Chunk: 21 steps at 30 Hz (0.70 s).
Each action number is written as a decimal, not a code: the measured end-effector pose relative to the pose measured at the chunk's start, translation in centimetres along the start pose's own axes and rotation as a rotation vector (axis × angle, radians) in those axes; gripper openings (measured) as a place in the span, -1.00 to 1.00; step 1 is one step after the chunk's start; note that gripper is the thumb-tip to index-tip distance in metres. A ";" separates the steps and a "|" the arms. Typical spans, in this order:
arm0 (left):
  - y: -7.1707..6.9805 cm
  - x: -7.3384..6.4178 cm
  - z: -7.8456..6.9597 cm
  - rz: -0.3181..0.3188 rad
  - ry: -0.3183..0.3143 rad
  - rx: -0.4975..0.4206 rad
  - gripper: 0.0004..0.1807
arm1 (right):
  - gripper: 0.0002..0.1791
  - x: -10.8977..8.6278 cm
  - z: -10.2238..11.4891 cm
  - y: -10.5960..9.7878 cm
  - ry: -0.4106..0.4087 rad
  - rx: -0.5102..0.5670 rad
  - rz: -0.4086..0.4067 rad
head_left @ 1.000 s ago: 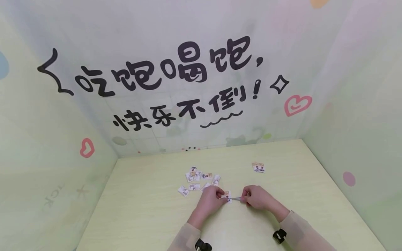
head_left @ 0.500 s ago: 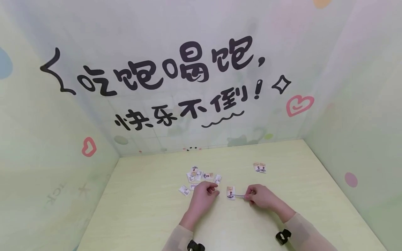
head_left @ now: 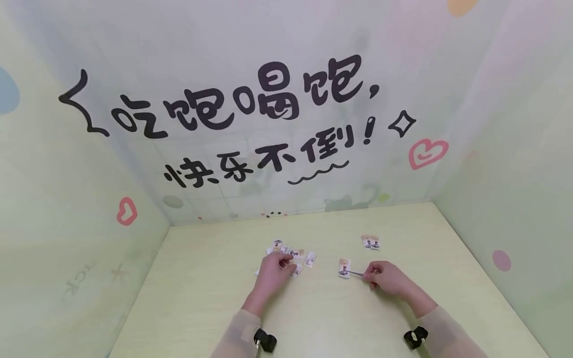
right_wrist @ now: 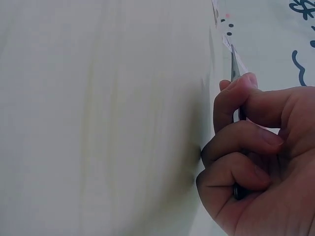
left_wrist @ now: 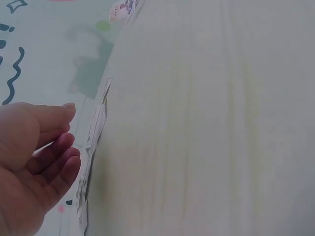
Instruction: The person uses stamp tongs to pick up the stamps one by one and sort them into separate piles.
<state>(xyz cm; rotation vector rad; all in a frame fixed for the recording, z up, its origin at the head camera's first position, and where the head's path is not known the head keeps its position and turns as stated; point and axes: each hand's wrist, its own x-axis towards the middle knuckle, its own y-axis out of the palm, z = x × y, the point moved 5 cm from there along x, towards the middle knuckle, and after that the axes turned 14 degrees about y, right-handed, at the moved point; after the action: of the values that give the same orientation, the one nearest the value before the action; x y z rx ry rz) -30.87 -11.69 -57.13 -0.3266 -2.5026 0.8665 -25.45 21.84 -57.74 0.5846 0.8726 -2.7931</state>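
Note:
My right hand [head_left: 391, 279] pinches a pair of metal tweezers [head_left: 356, 273] between thumb and forefinger, the other fingers curled in behind. At the tweezers' tip is a small printed card [head_left: 344, 268], orange at the top with a dark figure below. In the right wrist view the tweezers [right_wrist: 235, 64] point away from the hand, their tip at a pale card edge. My left hand [head_left: 274, 272] hovers at a loose group of similar cards [head_left: 310, 259], hiding some of them. Its fingers are relaxed, with nothing between thumb and fingertips in the left wrist view.
Two more printed cards [head_left: 370, 242] lie side by side at the back right of the pale wooden table [head_left: 201, 288]. Walls with printed lettering enclose the table at the back and both sides. Each wrist carries a black camera mount [head_left: 265, 341].
My left hand has let go of the card and moved left to the loose cards. The tweezers in my right hand have carried the card right and slightly away from me.

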 end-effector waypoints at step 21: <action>0.5 3.1 0.4 0.044 -0.057 0.224 -0.95 | -0.79 0.5 -1.7 -2.7 0.068 0.027 -0.062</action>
<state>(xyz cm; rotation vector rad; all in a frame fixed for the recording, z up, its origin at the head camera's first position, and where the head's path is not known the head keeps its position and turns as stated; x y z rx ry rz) -33.71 -10.35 -56.57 -0.2861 -2.4261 1.1769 -26.10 24.98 -57.85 0.6722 0.8813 -2.8604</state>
